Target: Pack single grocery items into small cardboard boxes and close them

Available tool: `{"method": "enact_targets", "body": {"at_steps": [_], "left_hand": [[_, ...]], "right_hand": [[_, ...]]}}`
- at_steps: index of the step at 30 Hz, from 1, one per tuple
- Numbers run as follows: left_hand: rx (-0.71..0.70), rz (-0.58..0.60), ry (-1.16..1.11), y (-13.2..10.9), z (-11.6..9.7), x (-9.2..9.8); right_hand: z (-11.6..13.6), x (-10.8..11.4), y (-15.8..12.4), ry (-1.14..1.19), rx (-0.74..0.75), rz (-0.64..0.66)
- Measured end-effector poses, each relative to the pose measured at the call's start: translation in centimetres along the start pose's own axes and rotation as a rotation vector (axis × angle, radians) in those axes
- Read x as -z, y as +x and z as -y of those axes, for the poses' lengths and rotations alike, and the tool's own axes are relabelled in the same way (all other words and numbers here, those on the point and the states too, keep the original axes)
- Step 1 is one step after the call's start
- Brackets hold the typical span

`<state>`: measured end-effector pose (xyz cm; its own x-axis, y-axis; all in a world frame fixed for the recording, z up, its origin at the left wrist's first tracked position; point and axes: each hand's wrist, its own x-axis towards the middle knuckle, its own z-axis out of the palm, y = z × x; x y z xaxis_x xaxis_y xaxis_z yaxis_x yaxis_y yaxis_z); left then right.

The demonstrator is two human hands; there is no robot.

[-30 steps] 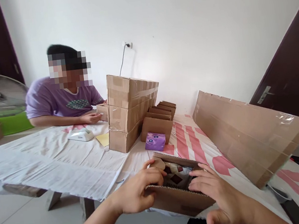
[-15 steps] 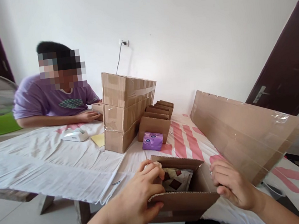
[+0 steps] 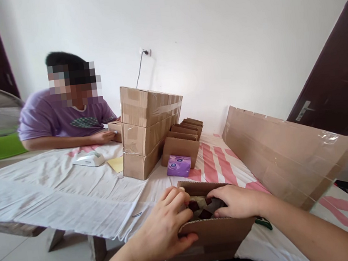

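Note:
Right in front of me is an open cardboard box, with a patterned packet in cream and dark red lying inside. My left hand grips the box at its left side, thumb outside the near wall and fingers curled over the edge. Over the box opening, my right hand reaches in from the right. Its thumb and fingers are apart, at the packet's right side, and the fingertips are partly hidden in the box.
Taped cartons stand stacked beyond the box. A purple tissue pack leans by open boxes. A large cardboard sheet stands right. Across the table sits a co-worker, near a white device.
My right hand has moved left, from beside the box's right end into its opening at the packet. My left hand keeps its grip on the box.

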<state>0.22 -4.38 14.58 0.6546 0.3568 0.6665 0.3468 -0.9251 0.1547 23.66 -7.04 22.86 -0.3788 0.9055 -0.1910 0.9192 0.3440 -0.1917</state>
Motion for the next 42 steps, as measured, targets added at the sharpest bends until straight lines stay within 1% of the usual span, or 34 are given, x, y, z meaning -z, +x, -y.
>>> {"method": "enact_targets", "body": {"at_steps": [2,4,8,10,12,15,18,21,23,27,28,30,33,35,37,40,42], "left_hand": [[0.003,-0.006,-0.006,-0.1,0.0,-0.1],[0.007,-0.018,-0.006,-0.1,0.1,-0.2],[0.005,-0.041,-0.020,-0.4,0.2,-0.3],[0.009,-0.043,-0.045,-0.5,0.2,-0.4],[0.026,-0.051,-0.082,-0.7,0.2,-0.6],[0.068,-0.080,-0.145,-0.8,0.2,-1.0],[0.105,-0.103,-0.156,-1.0,0.4,-1.5],[0.148,-0.151,-0.121,-1.0,1.0,-2.1],[0.197,-0.196,-0.100,-1.0,1.7,-2.6],[0.291,-0.279,-0.073,-0.8,3.6,-3.6],[0.305,-0.297,-0.070,-0.7,4.2,-3.7],[0.329,-0.327,-0.074,-0.6,5.6,-3.9],[0.337,-0.372,-0.077,-0.5,8.2,-4.0],[0.334,-0.414,-0.056,-0.6,10.0,-4.2],[0.356,-0.446,-0.031,-0.7,11.7,-4.7],[0.437,-0.491,0.007,-1.0,13.3,-5.7],[0.504,-0.532,0.035,-1.1,13.6,-6.5]], "right_hand": [[0.2,0.2,0.9,-0.046,-0.037,0.071],[0.3,0.0,1.5,-0.075,-0.042,0.098],[0.1,-1.4,2.1,-0.148,-0.091,0.184],[-0.2,-2.1,2.3,-0.195,-0.125,0.201],[-0.5,-2.6,2.6,-0.217,-0.148,0.183],[-1.2,-2.5,3.0,-0.218,-0.169,0.100],[-1.9,-1.6,3.0,-0.188,-0.153,-0.005],[-2.9,0.0,2.5,-0.157,-0.131,-0.140],[-3.9,1.0,2.3,-0.091,-0.122,-0.288],[-6.5,2.6,2.0,0.161,-0.119,-0.648],[-7.0,2.9,2.0,0.207,-0.121,-0.709],[-7.8,3.4,1.9,0.258,-0.126,-0.789],[-8.4,3.9,1.5,0.411,-0.116,-0.911],[-8.6,3.7,1.1,0.525,-0.106,-0.962],[-8.8,3.1,0.9,0.570,-0.107,-0.966],[-9.1,1.6,0.7,0.513,-0.122,-0.913],[-9.1,0.4,0.7,0.469,-0.128,-0.884]]}}
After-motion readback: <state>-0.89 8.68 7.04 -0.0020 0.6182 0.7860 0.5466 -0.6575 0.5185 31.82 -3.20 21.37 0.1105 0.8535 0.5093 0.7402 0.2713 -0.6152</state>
